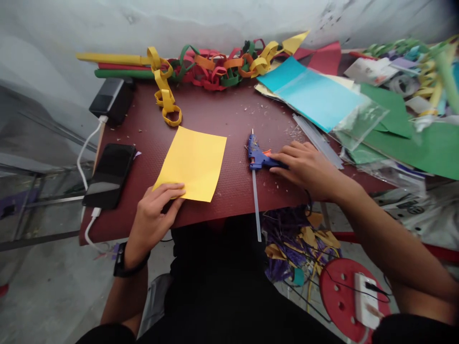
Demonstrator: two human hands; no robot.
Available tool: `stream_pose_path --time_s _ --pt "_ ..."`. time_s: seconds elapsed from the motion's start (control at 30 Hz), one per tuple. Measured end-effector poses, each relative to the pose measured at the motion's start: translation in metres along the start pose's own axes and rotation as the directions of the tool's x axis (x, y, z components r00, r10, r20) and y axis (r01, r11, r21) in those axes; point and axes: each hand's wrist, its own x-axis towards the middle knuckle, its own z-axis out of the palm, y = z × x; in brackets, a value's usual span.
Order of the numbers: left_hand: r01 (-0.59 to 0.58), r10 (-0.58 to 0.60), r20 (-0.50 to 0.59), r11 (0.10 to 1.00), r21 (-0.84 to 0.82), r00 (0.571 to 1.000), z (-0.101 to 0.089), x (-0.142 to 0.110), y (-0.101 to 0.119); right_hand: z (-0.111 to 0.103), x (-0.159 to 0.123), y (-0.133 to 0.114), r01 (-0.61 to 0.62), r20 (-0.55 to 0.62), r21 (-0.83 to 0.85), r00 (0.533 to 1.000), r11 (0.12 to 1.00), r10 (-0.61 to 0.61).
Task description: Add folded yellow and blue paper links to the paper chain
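At the near edge of the maroon, finely textured table (211, 107), the left hand (158, 205) lays its fingers over a corner of the smooth yellow sheet (197, 160), whether pinching it I cannot tell, while the right hand (304, 167) closes round the handle of a blue glue gun (254, 154), its translucent rod (256, 200) jutting past the edge. Leftward lie a glossy phone (111, 169) and a boxy black device (113, 98); behind, a looped paper chain (167, 102) ends just beside the sheet, and blue sheets (311, 91) and green sheets (423, 143) crowd the right.
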Motion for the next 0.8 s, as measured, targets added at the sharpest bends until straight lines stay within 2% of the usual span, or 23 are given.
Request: stream_pose_path --time_s 0.07,0.2,0.4,0.5,0.57,0.63,0.7,0.8 --pt "0.004 -0.004 -0.003 1.0 -0.002 1.0 0.0 0.0 0.0 0.009 -0.005 0.007 -0.026 0.012 -0.016 1.0 1.0 0.026" --pt "-0.005 0.005 -0.008 1.0 -0.012 1.0 0.0 0.0 -0.001 0.019 -0.024 0.039 -0.07 -0.015 -0.037 0.997 0.997 0.069" --pt "-0.046 0.046 0.007 0.999 0.018 0.999 0.0 0.0 -0.001 0.019 -0.063 0.089 -0.137 -0.027 -0.105 0.991 0.985 0.135" --pt "-0.104 0.102 0.05 0.994 0.033 0.994 -0.003 0.003 0.0 0.018 -0.077 0.103 -0.195 -0.067 -0.12 0.98 0.973 0.188" --pt "-0.145 0.143 0.102 0.989 0.015 0.984 -0.005 0.006 0.001 0.012 -0.079 0.101 -0.193 -0.085 -0.112 0.979 0.975 0.185" --pt "-0.162 0.164 0.141 0.986 -0.022 0.976 -0.006 0.01 0.002 0.001 -0.073 0.087 -0.178 -0.131 -0.102 0.978 0.979 0.164" --pt "-0.158 0.167 0.147 0.985 -0.071 0.975 -0.006 0.015 0.003 -0.013 -0.059 0.062 -0.173 -0.227 -0.101 0.963 0.98 0.147" --pt "-0.133 0.157 0.125 0.975 -0.179 0.98 -0.005 0.023 0.005 -0.025 -0.029 0.017 0.005 -0.283 -0.031 0.959 1.0 -0.013"
